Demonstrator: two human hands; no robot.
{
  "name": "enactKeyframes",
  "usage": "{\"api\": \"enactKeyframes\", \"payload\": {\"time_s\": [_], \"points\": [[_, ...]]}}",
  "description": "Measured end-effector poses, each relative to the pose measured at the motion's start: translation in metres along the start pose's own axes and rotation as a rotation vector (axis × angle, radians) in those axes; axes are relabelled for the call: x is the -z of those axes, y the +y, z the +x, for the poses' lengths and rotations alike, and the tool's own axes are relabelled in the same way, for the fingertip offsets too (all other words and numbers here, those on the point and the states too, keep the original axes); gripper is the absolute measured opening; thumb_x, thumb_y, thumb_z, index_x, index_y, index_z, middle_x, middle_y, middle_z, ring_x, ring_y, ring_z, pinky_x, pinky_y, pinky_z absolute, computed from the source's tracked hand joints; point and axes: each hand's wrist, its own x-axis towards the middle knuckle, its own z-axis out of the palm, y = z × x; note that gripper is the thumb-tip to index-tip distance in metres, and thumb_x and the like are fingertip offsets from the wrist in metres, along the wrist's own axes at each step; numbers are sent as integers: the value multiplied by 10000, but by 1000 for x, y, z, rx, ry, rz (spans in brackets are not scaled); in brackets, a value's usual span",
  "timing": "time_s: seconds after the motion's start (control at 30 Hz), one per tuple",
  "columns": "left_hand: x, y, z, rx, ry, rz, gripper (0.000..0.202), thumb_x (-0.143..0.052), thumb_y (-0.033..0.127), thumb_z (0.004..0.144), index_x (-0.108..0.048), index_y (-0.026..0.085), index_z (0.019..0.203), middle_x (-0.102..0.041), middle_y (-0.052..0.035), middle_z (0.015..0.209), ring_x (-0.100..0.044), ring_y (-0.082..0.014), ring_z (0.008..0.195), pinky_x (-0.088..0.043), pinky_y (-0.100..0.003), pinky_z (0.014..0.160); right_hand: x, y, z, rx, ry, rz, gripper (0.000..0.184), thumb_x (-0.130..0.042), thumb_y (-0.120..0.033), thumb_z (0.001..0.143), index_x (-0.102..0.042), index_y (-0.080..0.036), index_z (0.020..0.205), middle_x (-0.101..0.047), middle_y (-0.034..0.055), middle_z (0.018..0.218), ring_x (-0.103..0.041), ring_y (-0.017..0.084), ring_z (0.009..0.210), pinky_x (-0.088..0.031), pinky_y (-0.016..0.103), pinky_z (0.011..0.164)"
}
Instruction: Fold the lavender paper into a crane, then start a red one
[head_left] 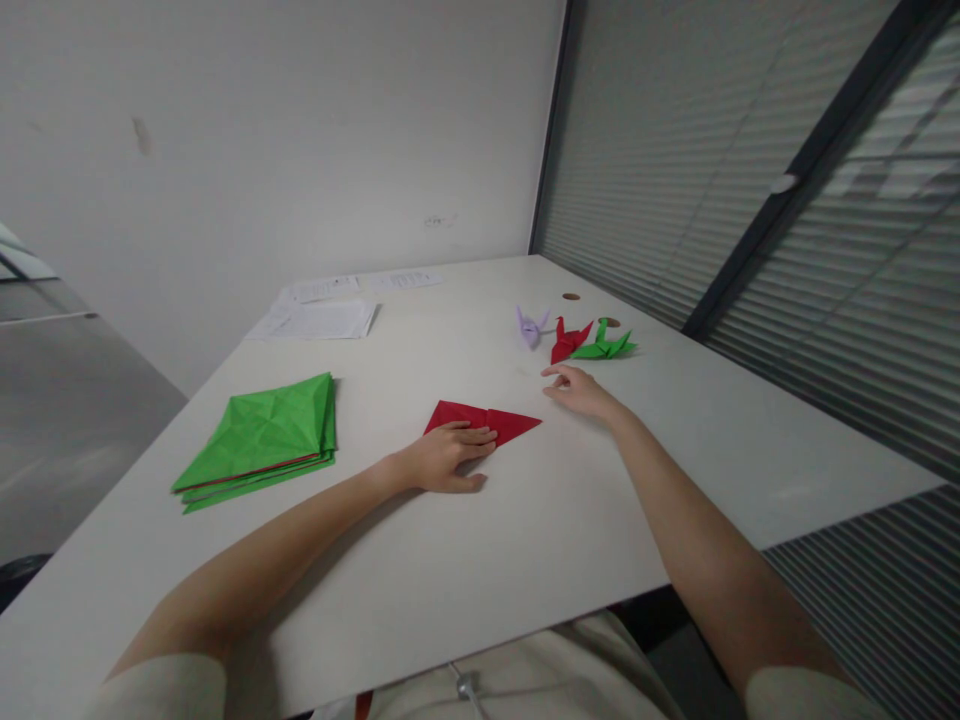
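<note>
A folded piece of red origami paper (517,426) lies on the white table, pointed at its right end. My left hand (448,457) rests flat over its left and middle part, fingers stretched out and covering some of it. Just beyond the paper's right tip, my right hand (579,390) hovers or rests lightly with nothing in it, thumb and forefinger apart. Farther back stand three folded paper cranes: a purple crane (532,328), a red crane (570,341) and a green crane (604,345).
On the left lies a stack of creased green paper (274,425) with a red sheet edge showing. Printed white sheets (322,319) are at the back left. The table (465,590) meets a wall behind and a blind-covered glass partition (637,170) on the right.
</note>
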Motion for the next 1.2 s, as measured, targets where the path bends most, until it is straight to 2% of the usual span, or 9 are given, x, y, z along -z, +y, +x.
{"api": "enactKeyframes", "payload": {"time_s": [0.17,0.33,0.43,0.6,0.67,0.73,0.8,0.93,1.2], "points": [[1,1,1,5,-3,2,526,-566,352,840,-509,145,1320,-462,-149,1410,-447,-268,1307,-301,-460,1126,-16,-30,-9,198,-73,54,361,-658,-400,770,-668,-218,1082,-648,86,1025,-597,227,959,-435,349,882],[1,4,1,32,43,-8,430,-541,329,864,-554,185,1268,-475,-128,1408,-444,-274,1304,-342,-463,1102,-22,-39,-15,197,-227,108,199,-690,-283,725,-695,-187,899,-682,71,960,-623,207,868,-461,329,817],[0,8,-1,151,179,-15,434,-550,316,862,-523,205,1281,-461,-123,1405,-443,-268,1293,-394,-438,1069,-22,-37,-15,257,-305,312,155,-674,-231,705,-662,-165,845,-683,44,872,-617,179,798,-473,303,756],[-7,3,-2,422,366,7,714,-594,314,824,-270,161,1443,-547,-156,1266,-542,-271,1146,-472,-447,961,-21,-41,-15,343,-359,517,148,-663,-289,711,-642,-156,770,-668,30,805,-603,166,768,-475,303,749],[-9,-3,-2,426,338,43,582,-591,296,830,-412,177,1371,-626,-120,1126,-587,-265,1045,-487,-440,908,-20,-43,-16,369,-391,533,188,-683,-285,695,-661,-155,829,-678,40,857,-608,172,806,-476,314,783],[-11,-8,-3,405,286,97,316,-562,267,857,-613,196,1161,-664,-85,955,-613,-244,925,-493,-415,849,-20,-44,-17,386,-421,525,285,-689,-272,693,-675,-162,955,-683,48,922,-613,180,849,-475,321,808],[-11,-10,-3,397,254,147,192,-537,244,876,-694,199,977,-660,-76,861,-614,-224,835,-489,-387,789,-19,-44,-18,424,-437,477,299,-665,-252,718,-690,-175,1006,-678,53,957,-612,185,885,-470,319,830],[-9,-6,-1,386,258,197,203,-550,291,875,-714,199,954,-644,-88,891,-597,-217,816,-473,-361,741,-19,-40,-18,486,-401,305,174,-643,-253,750,-752,-192,873,-652,62,936,-608,185,874,-460,300,848],[-6,1,0,358,254,264,299,-495,384,910,-726,196,881,-601,-79,833,-559,-181,762,-428,-325,709,-18,-28,-13,437,-395,229,201,-675,-327,744,-769,-186,851,-653,69,915,-609,199,845,-449,289,805]]}}
